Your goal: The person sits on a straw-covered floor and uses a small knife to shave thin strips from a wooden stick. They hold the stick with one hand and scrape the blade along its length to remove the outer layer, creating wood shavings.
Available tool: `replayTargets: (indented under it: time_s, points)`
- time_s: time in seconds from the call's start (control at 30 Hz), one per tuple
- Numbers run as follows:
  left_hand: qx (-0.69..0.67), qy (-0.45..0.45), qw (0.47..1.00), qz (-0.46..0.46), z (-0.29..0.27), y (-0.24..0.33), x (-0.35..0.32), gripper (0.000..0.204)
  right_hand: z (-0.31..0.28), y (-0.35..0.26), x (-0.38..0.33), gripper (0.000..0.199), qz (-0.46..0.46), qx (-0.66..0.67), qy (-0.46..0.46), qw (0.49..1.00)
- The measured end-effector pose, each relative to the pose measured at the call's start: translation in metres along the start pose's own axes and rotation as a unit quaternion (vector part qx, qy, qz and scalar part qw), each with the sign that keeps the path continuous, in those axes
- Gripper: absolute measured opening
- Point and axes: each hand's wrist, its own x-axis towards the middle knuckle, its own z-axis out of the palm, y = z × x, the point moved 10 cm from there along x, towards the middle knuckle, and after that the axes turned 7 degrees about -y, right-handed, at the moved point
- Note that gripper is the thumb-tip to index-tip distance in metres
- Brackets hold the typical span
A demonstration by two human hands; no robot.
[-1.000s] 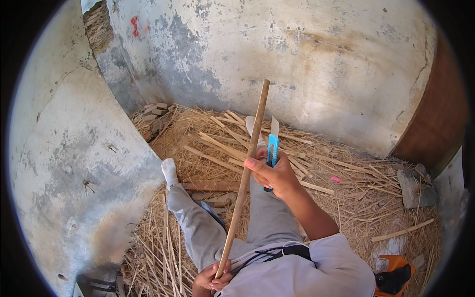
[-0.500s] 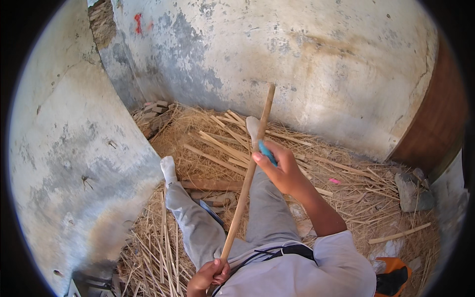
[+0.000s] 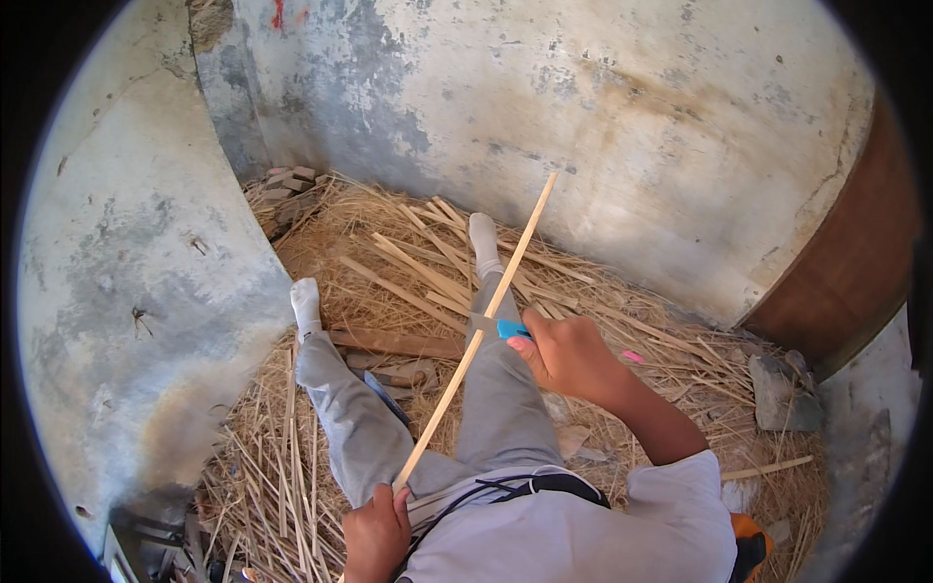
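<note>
We take the pale wooden strip (image 3: 465, 360) as our landmark: it slants across our lap, long axis running from our left hand (image 3: 377, 532) at the near end, up and to the right, to a free end in front of the wall (image 3: 603, 126). Our left grip is closed round that near end; whether any of the wood runs on beneath the palm we cannot tell.

Our right hand (image 3: 573, 355) is just to the right of the strip, about midway along it, its grip wrapped round a blue utility knife (image 3: 512, 330). The relation that counts is here — the knife's blade (image 3: 483, 323) points left and lies across the strip, well off its long axis, with the handle on the strip's right side. The blade overlaps the wood in our view, though we cannot tell how firmly its edge bears on it. The right hand is the nearer to this crossing; the left is well down the strip from it.

Under the strip's middle and upper part we see our right trouser leg (image 3: 501, 408); our left trouser leg (image 3: 330, 398) is off to its left. A brown plank (image 3: 398, 342) lies on the floor left of the strip — with more loose strips (image 3: 413, 267) above it — and a grey stone (image 3: 785, 394) sits well to the strip's right.
</note>
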Motion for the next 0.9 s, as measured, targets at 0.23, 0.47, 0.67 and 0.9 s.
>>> replayTargets:
  time_s: [0.23, 0.47, 0.67, 0.9]
  points:
    - [0.098, 0.017, 0.995, 0.029, 0.005, 0.002, -0.011, 0.024, -0.023, 0.107, 0.004, 0.044, 0.148, -0.041, 0.043, 0.987]
    - [0.085, 0.025, 0.995, 0.039, 0.008, 0.011, -0.009, 0.024, -0.008, 0.008, -0.011, 0.044, 0.004, 0.05, -0.013, 0.999]
    - [0.043, 0.03, 0.997, 0.05, 0.004, 0.017, -0.005, 0.02, -0.013, 0.009, -0.003, 0.041, -0.028, -0.018, 0.0, 0.999]
    - [0.058, -0.005, 0.998, 0.039, 0.023, 0.016, -0.013, 0.02, -0.038, 0.161, 0.018, 0.041, 0.254, -0.116, 0.065, 0.958]
